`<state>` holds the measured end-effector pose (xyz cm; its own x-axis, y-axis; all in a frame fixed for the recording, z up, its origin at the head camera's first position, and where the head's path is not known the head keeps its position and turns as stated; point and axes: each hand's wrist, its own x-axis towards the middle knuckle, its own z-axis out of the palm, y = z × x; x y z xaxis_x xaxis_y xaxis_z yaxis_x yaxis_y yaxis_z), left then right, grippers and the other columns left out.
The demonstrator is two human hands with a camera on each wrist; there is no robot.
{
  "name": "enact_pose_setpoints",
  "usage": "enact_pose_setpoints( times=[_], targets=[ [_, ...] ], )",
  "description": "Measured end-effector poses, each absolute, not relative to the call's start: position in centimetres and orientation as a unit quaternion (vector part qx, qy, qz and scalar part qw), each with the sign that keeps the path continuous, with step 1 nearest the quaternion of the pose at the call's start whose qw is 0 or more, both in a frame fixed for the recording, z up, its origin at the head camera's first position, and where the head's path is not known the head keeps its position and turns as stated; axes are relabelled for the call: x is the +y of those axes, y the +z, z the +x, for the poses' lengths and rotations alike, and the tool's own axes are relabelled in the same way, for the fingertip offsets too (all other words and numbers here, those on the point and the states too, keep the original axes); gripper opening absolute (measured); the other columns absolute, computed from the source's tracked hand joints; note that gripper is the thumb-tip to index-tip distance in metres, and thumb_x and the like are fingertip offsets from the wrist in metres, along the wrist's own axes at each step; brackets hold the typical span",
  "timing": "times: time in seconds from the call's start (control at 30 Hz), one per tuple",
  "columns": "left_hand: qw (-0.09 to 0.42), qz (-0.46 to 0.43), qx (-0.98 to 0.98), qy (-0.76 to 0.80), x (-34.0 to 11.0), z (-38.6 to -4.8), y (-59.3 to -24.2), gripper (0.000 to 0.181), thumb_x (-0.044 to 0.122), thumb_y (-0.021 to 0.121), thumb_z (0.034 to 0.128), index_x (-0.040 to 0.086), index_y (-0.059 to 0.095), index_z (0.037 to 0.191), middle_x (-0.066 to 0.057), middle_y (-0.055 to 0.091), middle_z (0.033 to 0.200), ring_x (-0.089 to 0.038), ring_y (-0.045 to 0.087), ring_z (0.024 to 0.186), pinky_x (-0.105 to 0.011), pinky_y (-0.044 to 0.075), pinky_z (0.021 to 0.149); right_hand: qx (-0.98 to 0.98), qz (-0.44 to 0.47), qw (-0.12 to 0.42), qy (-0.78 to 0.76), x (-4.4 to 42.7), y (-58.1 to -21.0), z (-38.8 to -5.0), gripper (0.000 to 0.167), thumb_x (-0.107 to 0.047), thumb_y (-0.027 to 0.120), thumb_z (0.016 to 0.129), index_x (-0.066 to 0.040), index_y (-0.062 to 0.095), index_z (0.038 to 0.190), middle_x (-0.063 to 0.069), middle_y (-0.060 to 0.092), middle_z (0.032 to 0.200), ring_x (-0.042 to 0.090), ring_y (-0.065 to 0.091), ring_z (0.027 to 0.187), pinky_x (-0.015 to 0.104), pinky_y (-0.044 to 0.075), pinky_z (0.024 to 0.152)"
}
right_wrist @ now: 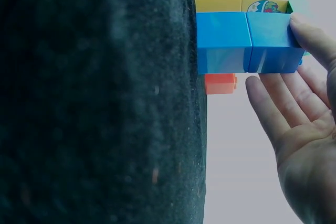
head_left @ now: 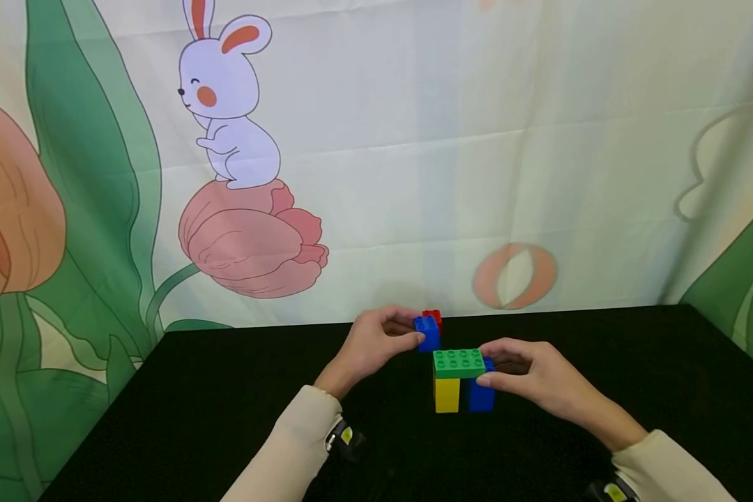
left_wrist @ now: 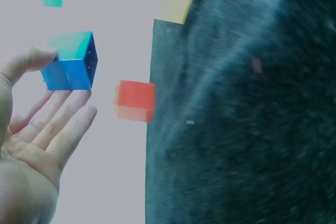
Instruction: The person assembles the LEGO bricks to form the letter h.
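Pale printed curtain [head_left: 376, 139], rabbit [head_left: 243, 150] atop pink tulip [head_left: 245, 244], black tabletop [head_left: 226, 397], faint outline [head_left: 701, 179], possibly a cloud

- No word, number or brand I can read from where I stand.
- Upper yellow block [right_wrist: 266, 5], right next to the green block [head_left: 458, 364]: printed picture [right_wrist: 268, 7] in white, blue, red and green. Lower part hidden behind the blue blocks [right_wrist: 223, 40]; can't make out any letters in it.
- Black device at the left wrist [head_left: 353, 444]: yellow-green patch [head_left: 347, 435], too small to read.
- Black device at the right wrist [head_left: 605, 490]: similar yellow-green patch, same problem.
- Backdrop cloth [head_left: 364, 160]: drawings only, rabbit and flowers, no lettering I can see.
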<state>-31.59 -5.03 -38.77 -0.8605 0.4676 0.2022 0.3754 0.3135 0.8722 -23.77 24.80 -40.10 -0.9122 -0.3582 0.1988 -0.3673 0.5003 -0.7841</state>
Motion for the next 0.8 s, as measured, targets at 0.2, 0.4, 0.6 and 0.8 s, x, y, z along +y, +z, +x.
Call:
enact_pose_setpoints(
  times=[0.2,0.4,0.6,0.8],
  targets=[
    [0.020,0.284,0.787,0.547,-5.3,-30.5,-37.4,0.033,0.018,0.076,0.0996,0.006,0.071,0.130,-0.008,0.074,0.122,-0.022,0.073,0.104,-0.035,0.061,0.094,-0.867,0.208,0.004,0.454,24.8,-40.1,-23.7,0.048,-0.032,0.078,0.098,-0.004,0.066,0.135,0.011,0.071,0.127,0.021,0.071,0.110,0.031,0.060,0.092],
    [0.009,0.300,0.779,0.551,-4.9,-29.5,-36.4,0.032,0.016,0.077,0.0989,0.008,0.072,0.129,-0.004,0.075,0.121,-0.018,0.073,0.104,-0.032,0.060,0.094,-0.862,0.211,-0.002,0.461,24.8,-40.2,-23.8,0.048,-0.031,0.078,0.098,-0.004,0.065,0.136,0.011,0.071,0.128,0.021,0.071,0.111,0.032,0.060,0.093],
    [0.012,0.324,0.766,0.555,-4.5,-28.4,-35.8,0.032,0.015,0.076,0.0989,0.007,0.071,0.130,-0.005,0.075,0.121,-0.019,0.073,0.104,-0.031,0.060,0.094,-0.861,0.215,-0.001,0.461,24.8,-40.4,-23.7,0.047,-0.031,0.078,0.098,-0.004,0.065,0.136,0.010,0.071,0.127,0.021,0.071,0.111,0.030,0.059,0.092],
    [0.009,0.336,0.759,0.557,-4.4,-27.8,-35.5,0.033,0.014,0.077,0.0984,0.006,0.071,0.130,-0.006,0.075,0.121,-0.019,0.073,0.105,-0.031,0.060,0.094,-0.860,0.217,0.005,0.461,24.7,-40.3,-23.6,0.047,-0.031,0.078,0.098,-0.004,0.066,0.135,0.010,0.072,0.127,0.022,0.071,0.111,0.034,0.060,0.094]
  ],
)
